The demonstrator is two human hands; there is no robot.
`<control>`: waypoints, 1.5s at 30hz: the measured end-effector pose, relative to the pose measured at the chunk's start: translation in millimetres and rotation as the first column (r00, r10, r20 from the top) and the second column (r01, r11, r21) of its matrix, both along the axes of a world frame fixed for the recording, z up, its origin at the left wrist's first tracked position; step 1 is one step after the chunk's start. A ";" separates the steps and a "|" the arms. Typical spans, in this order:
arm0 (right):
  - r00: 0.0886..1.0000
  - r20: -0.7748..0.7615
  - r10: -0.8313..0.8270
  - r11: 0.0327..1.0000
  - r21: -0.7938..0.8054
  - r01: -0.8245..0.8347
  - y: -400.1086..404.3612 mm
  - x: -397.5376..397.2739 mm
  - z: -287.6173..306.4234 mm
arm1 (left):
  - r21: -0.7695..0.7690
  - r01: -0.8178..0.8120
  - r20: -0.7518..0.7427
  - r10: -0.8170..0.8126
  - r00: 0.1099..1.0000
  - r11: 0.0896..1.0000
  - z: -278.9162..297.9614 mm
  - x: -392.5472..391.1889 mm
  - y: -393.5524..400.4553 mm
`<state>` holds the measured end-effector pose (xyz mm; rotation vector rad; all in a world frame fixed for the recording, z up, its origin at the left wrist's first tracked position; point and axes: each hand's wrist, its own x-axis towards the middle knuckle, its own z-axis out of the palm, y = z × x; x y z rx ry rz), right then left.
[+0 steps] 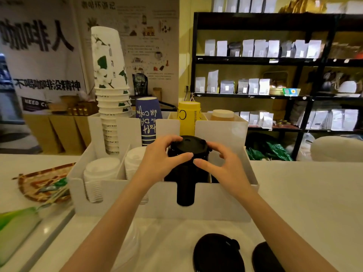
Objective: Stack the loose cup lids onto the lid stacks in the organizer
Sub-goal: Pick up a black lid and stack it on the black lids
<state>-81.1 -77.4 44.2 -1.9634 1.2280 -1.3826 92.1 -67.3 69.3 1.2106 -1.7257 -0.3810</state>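
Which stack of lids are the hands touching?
The black lid stack in the white organizer. The left hand and right hand pinch its top lid. The two white lid stacks sit untouched further left.

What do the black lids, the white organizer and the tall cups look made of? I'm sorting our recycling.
Black lids: likely moulded plastic, matte, with a formed rim and sip tab.
White organizer: looks like rigid plastic or acrylic sheet, smooth, flat thin panels with cut slots; the exact material is unclear.
Tall cups: apparently paper, printed, with rolled rims on the nested stack.
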 end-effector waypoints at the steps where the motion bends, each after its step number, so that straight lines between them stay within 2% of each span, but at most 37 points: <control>1: 1.000 0.001 0.005 1.000 0.007 -0.005 0.0 0.6 -1.0 | 0.024 0.006 -0.012 -0.006 1.000 1.000 0.1 1.1 -0.5; 5: 1.000 -0.009 0.000 1.000 0.002 0.000 2.4 3.2 -2.5 | 0.093 0.033 -0.034 -0.029 0.999 0.995 3.2 6.1 0.1; 11: 0.997 -0.066 -0.041 0.998 -0.047 0.038 8.9 7.6 -3.2 | 0.143 0.033 0.011 -0.035 0.999 0.989 8.1 8.7 3.8; 16: 0.991 -0.135 0.016 1.000 0.000 -0.016 7.8 0.8 -0.5 | 0.034 -0.068 0.175 0.061 0.983 0.997 5.4 0.1 8.5; 19: 0.990 -0.139 0.039 0.999 0.023 -0.036 7.3 -1.1 -1.2 | -0.016 -0.106 0.217 0.107 0.970 0.994 4.8 -5.0 11.3; 27: 0.969 -0.247 -0.025 1.000 -0.012 0.022 18.8 -0.4 6.4 | -0.027 -0.102 0.219 0.106 0.970 0.994 1.6 -5.6 11.5; 31: 0.987 -0.142 -0.069 0.994 -0.093 0.056 44.0 -6.4 6.0 | -0.049 -0.067 0.192 0.075 0.978 0.997 -7.7 -10.3 15.0; 33: 0.988 -0.148 -0.053 0.995 -0.097 0.038 60.2 -13.8 -0.3 | -0.050 -0.076 0.177 0.084 0.981 0.996 -15.1 -15.2 17.7; 36: 0.958 -0.282 0.047 0.999 0.007 -0.047 87.9 -30.1 -18.1 | -0.051 -0.141 0.173 0.148 0.974 0.989 -26.1 -21.5 17.6; 40: 0.859 -0.493 0.139 0.986 0.147 -0.075 113.6 -47.0 -45.7 | -0.084 -0.190 0.198 0.203 0.959 0.978 -31.4 -28.0 20.1; 43: 0.817 -0.553 0.166 0.971 0.238 -0.036 120.6 -52.9 -59.2 | -0.142 -0.203 0.229 0.231 0.946 0.969 -39.5 -33.2 34.5; 45: 0.808 -0.564 0.169 0.962 0.272 -0.011 123.1 -54.6 -63.3 | -0.209 -0.156 0.190 0.196 0.962 0.965 -51.7 -36.6 51.8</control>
